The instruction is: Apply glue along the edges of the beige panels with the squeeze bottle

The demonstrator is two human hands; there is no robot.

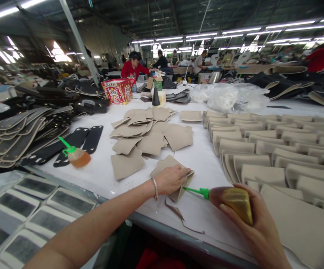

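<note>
Just in front of me, my left hand (174, 178) holds a beige leather-like piece (162, 166) against the white table, its fingers together at the piece's right edge. A strip along that edge looks yellowish and wet. My right hand (258, 220) is wrapped round a squeeze bottle (231, 201) of amber liquid, tipped on its side. Its green nozzle (197, 191) points left, with the tip at the wet edge of the piece. Behind my left hand lies a loose pile of similar beige pieces (153, 138).
Rows of folded beige pieces (257, 164) fill the table's right side. At left are a second glue-type bottle (78, 157), black straps (93, 138) and a stack of dark parts (24, 130). A red patterned bag (117, 91) and clear plastic (226, 97) lie farther back. People work beyond.
</note>
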